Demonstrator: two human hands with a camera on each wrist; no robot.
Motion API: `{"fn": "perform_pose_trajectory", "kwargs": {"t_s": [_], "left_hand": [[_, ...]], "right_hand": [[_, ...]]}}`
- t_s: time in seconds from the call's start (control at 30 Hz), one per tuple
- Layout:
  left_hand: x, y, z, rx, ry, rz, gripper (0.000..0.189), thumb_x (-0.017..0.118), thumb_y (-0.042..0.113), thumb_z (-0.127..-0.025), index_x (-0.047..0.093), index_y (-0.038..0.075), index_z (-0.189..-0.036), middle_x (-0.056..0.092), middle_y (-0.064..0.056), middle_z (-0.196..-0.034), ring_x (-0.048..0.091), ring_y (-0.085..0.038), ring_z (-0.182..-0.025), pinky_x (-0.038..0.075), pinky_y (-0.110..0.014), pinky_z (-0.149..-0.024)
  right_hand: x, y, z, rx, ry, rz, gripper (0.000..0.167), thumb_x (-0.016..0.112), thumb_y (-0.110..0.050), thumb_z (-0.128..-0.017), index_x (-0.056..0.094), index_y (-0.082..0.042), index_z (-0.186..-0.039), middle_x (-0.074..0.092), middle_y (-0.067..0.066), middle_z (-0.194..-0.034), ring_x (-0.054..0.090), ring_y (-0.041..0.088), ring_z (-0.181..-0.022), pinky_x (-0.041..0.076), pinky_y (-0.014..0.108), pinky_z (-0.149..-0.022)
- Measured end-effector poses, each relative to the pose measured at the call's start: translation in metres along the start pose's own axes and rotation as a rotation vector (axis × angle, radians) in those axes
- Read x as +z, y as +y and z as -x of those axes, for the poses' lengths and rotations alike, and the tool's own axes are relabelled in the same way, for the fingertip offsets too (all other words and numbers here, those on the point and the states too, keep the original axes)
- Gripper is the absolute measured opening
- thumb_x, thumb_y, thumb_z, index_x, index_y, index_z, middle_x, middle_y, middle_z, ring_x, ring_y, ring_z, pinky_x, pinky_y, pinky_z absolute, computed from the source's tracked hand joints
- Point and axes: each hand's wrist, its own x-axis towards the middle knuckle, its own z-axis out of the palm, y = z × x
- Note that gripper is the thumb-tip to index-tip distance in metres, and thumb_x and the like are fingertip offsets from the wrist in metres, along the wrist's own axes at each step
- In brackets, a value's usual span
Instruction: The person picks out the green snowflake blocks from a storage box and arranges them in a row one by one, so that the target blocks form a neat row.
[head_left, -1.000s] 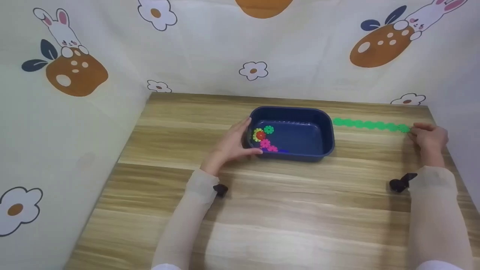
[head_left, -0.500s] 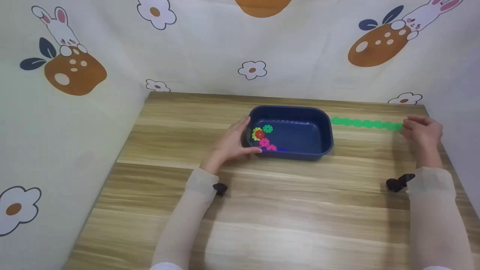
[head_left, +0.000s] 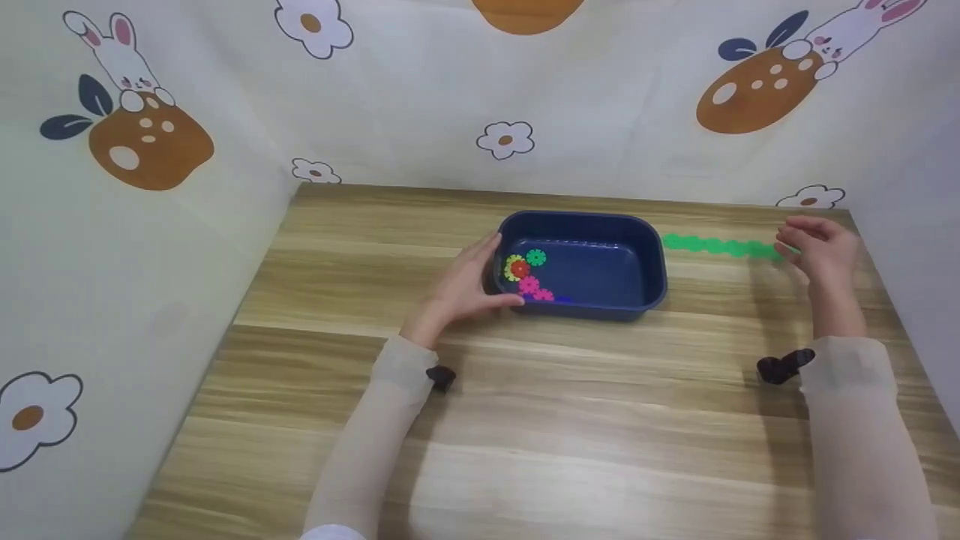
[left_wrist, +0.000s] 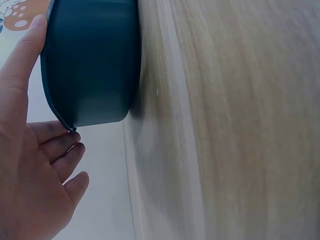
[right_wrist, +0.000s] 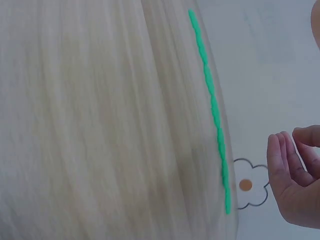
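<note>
A dark blue plastic basin (head_left: 615,277) stands on the table. Several flower-shaped plastic discs lie at its left end: a green disc (head_left: 535,257), a red disc (head_left: 520,268) on a yellow one, pink discs (head_left: 529,285) and some blue. My left hand (head_left: 465,289) holds the basin's near left corner, thumb on the front rim and fingers at the left side. Right of the basin, a row of green discs (head_left: 720,245) lies flat in a line. Above its right end hovers my right hand (head_left: 821,255), fingers loosely bent, thumb apart from them in the right wrist view (right_wrist: 295,175), nothing visible between.
The wooden table (head_left: 570,420) meets a patterned cloth (head_left: 405,97) at the back and sides. The row of green discs runs close to the table's back edge. Black wrist cameras (head_left: 784,366) sit on both sleeves.
My right hand has let go of the right end of the green row, lifted and shifted left above it. The left hand and the basin have stayed in place.
</note>
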Motion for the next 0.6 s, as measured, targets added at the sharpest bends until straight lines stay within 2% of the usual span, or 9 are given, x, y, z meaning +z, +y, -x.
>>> {"fn": "perform_pose_trajectory", "kwargs": {"t_s": [0.3, 0.47, 0.53, 0.6], "left_hand": [[0.0, 0.001, 0.0, -0.013, -0.006, 0.009, 0.116, 0.074, 0.07, -0.074, 0.015, 0.023, -0.161, 0.016, -0.003, -0.169, 0.019, -0.029, -0.156, 0.022, -0.05, -0.126], [0.0, 0.0, -0.002, 0.011, 0.001, -0.001, 0.117, 0.074, 0.07, -0.073, 0.017, 0.019, -0.161, 0.018, -0.005, -0.169, 0.02, -0.027, -0.155, 0.022, -0.048, -0.126], [0.001, 0.0, -0.002, 0.022, 0.004, -0.007, 0.118, 0.074, 0.071, -0.073, 0.017, 0.017, -0.161, 0.019, -0.006, -0.168, 0.021, -0.027, -0.155, 0.022, -0.046, -0.127], [0.001, -0.001, -0.003, 0.025, 0.002, -0.007, 0.118, 0.074, 0.071, -0.073, 0.017, 0.017, -0.161, 0.018, -0.006, -0.168, 0.021, -0.028, -0.155, 0.022, -0.047, -0.127]], "right_hand": [[0.022, 0.0, 0.012, -0.063, -0.077, -0.008, 0.012, 0.069, 0.002, -0.09, 0.07, -0.007, -0.096, 0.07, -0.004, -0.082, 0.07, 0.007, -0.075, 0.061, 0.019, -0.069], [0.033, 0.002, 0.018, -0.099, -0.137, -0.047, 0.012, 0.068, 0.004, -0.09, 0.071, -0.003, -0.099, 0.071, -0.001, -0.083, 0.071, 0.009, -0.076, 0.062, 0.02, -0.07], [0.038, 0.003, 0.019, -0.11, -0.151, -0.043, 0.013, 0.068, 0.004, -0.089, 0.07, -0.002, -0.1, 0.072, -0.001, -0.084, 0.071, 0.009, -0.076, 0.062, 0.021, -0.071], [0.043, 0.004, 0.021, -0.126, -0.151, 0.007, 0.013, 0.068, 0.001, -0.09, 0.07, -0.003, -0.102, 0.072, -0.003, -0.086, 0.071, 0.007, -0.078, 0.062, 0.02, -0.073]]}}
